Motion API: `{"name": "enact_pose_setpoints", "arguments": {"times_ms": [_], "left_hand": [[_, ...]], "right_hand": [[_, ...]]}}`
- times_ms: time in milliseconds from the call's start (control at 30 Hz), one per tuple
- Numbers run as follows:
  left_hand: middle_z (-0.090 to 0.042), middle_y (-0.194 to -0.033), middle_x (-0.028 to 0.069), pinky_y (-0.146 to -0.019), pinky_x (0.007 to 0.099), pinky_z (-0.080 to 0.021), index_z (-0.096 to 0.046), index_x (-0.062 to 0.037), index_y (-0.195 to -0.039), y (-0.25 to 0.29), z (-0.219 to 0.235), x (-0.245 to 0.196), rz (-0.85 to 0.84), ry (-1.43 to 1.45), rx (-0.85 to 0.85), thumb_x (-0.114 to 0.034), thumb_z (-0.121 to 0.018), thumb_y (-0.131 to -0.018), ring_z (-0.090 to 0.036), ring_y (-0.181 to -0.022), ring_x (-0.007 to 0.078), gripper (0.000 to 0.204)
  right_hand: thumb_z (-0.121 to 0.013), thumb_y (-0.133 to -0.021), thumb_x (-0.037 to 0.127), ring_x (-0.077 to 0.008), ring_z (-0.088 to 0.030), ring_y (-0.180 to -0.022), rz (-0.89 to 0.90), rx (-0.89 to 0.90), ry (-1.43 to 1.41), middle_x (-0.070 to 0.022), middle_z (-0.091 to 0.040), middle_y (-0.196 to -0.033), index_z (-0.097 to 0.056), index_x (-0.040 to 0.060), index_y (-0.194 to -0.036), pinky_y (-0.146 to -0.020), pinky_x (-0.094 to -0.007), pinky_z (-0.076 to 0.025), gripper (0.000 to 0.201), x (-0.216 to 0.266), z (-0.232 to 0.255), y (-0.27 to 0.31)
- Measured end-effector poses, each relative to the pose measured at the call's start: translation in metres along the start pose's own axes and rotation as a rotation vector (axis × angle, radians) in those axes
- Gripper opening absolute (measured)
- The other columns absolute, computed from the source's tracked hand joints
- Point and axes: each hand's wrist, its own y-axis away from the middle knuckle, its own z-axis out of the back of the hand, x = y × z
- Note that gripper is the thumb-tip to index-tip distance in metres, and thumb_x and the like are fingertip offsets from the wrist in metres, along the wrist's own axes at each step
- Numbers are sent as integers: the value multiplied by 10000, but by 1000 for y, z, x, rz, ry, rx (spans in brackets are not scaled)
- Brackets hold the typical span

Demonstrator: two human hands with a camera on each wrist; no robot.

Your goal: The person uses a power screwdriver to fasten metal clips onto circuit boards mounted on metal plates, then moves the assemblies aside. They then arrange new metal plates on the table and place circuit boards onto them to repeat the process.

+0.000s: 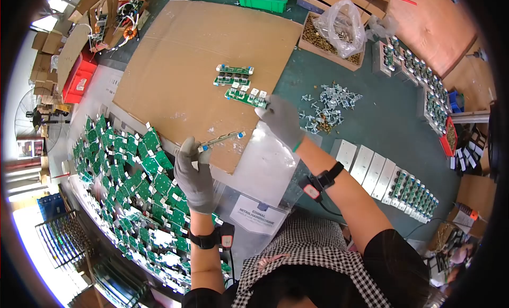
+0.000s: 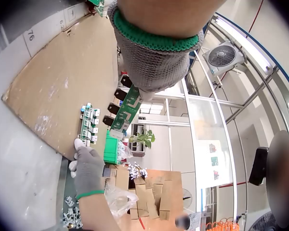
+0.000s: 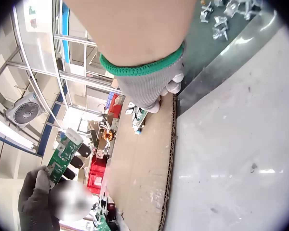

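In the head view my gloved left hand (image 1: 194,175) pinches one end of a narrow green circuit board (image 1: 225,138), held up edge-on over the cardboard's near edge. The left wrist view shows that board's (image 2: 127,109) face, with black tabbed parts along one side. My right hand (image 1: 282,121), also in a grey glove, grips the right end of another circuit board (image 1: 245,98) with white blocks on it. This one is low over the cardboard sheet (image 1: 185,58). Right behind it lie circuit boards (image 1: 233,75) with dark components.
Many green boards (image 1: 140,175) are heaped at the left. Metal clips (image 1: 331,107) lie loose on the green table at the right, before a box of brass screws (image 1: 323,40). Pale metal blocks (image 1: 366,165) stand in a row; board-covered blocks (image 1: 413,194) continue it.
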Motion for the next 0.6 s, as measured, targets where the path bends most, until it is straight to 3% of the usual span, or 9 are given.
{"name": "enact_pose_setpoints", "arguments": {"times_ms": [100,167,233,267,367,400,500,600], "left_hand": [[-667,-988,85,-752,282,-511,-592,-49,-1164,3,-12,-23,-118,47,103,-68,-741,-828,-641,-821,161,369],[-658,-972,81,-737,280,-500,-637,-48,-1093,3,-28,-56,-160,115,197,-28,-725,-826,-636,-832,157,282],[-652,-954,77,-728,279,-494,-657,-43,-1053,8,-56,-92,-220,224,291,-12,-719,-823,-630,-829,160,240],[-649,-938,82,-727,285,-491,-671,-38,-1060,12,-72,-112,-226,277,360,-5,-707,-828,-623,-815,179,237],[-650,-925,92,-724,290,-489,-686,-37,-1066,30,-121,-173,-472,316,525,-18,-695,-838,-621,-807,203,229],[-660,-947,103,-756,319,-494,-696,-45,-1081,40,-135,-192,-442,329,654,-45,-686,-844,-626,-841,236,237],[-649,-935,98,-802,388,-478,-707,-84,-1095,72,-182,-247,-620,270,866,-100,-677,-845,-593,-875,296,252],[-637,-935,86,-797,409,-483,-707,-105,-1104,106,-224,-283,-772,216,1009,-53,-652,-814,-583,-910,300,300]], "right_hand": [[-728,-838,216,-185,-617,-667,71,-281,-201,-61,-620,-766,-628,33,-1025,-579,-325,-468,280,-13,45,67],[-721,-842,117,-87,-541,-645,-18,-336,-399,-2,-562,-739,-625,15,-1080,-565,-258,-440,276,-37,91,113],[-666,-873,66,-34,-491,-635,-110,-513,-525,34,-514,-744,-619,-10,-1098,-545,-209,-409,243,-47,142,160],[-647,-883,56,-32,-489,-613,-172,-560,-557,35,-513,-744,-616,-16,-1105,-531,-202,-402,235,-52,169,184],[-598,-904,66,-35,-489,-531,-306,-794,-551,24,-524,-719,-611,-28,-1088,-462,-196,-383,207,-71,234,250],[-595,-904,74,-36,-490,-523,-311,-839,-551,20,-526,-707,-607,-32,-1074,-452,-197,-380,201,-80,250,272],[-592,-900,87,-41,-493,-497,-366,-968,-590,3,-540,-686,-581,-31,-1026,-431,-199,-373,173,-94,279,323],[-607,-908,116,-55,-513,-492,-398,-1060,-664,-14,-562,-697,-552,-18,-997,-424,-203,-374,170,-112,284,360]]}}
